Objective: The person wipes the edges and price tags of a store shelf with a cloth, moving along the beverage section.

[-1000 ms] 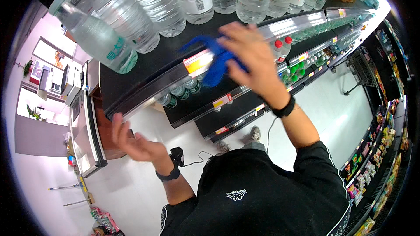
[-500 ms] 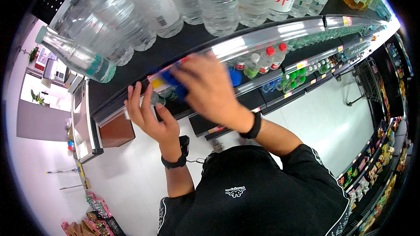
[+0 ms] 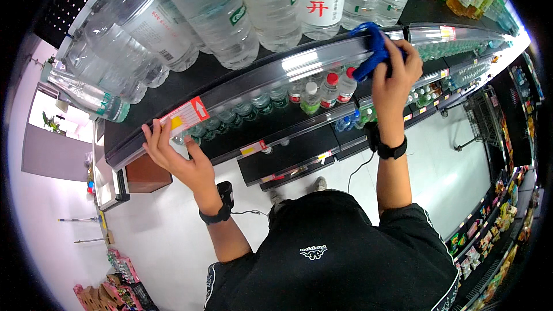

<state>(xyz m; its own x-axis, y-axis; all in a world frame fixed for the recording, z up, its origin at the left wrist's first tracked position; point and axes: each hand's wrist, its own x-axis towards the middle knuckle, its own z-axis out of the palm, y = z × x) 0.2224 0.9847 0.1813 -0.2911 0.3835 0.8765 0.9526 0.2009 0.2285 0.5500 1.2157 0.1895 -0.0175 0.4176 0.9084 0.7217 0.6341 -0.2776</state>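
My right hand is closed round a bunched blue cloth and presses it to the clear plastic strip along the shelf's front edge. My left hand rests at the left end of that edge, its fingers apart beside a red and white price label. Nothing is held in it. Just behind the strip, large clear water bottles stand on the black shelf. A clear bottle with a green label leans at the far left end.
Lower shelves hold small bottles, some with red caps. A brown box is at the left end of the shelving. On the right stand a shopping cart and racks of packaged snacks. Pink and brown cartons lie lower left.
My right hand has swept the blue cloth rightward along the strip, away from my left hand. The price label now shows. My left hand has shifted slightly left and down.
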